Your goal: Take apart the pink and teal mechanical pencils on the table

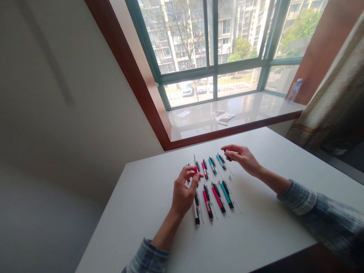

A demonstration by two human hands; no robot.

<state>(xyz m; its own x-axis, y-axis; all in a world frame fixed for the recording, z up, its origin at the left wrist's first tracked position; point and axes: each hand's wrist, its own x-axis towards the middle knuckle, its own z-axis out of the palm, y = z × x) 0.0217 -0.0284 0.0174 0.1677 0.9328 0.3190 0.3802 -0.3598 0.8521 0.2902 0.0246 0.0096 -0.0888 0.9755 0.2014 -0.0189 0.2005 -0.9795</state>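
My left hand (184,191) is closed on a red pen barrel (195,170), held upright above the table with a thin tip sticking out of its top. My right hand (243,157) pinches a small black pen part (226,154) off to the right, apart from the left. Below them lie two rows of pens taken apart. A red barrel (218,199) and a turquoise barrel (226,193) are in the near row, beside black parts and thin refills. In the far row is another turquoise barrel (212,166). My left hand hides some pieces at the left end.
The pens lie on a white table (150,189). Behind it, a window sill (196,123) carries a white cloth (224,116) and a clear bottle (295,91). A curtain (327,83) hangs at the right. On the table, a tiny pale piece (230,177) sits between the rows.
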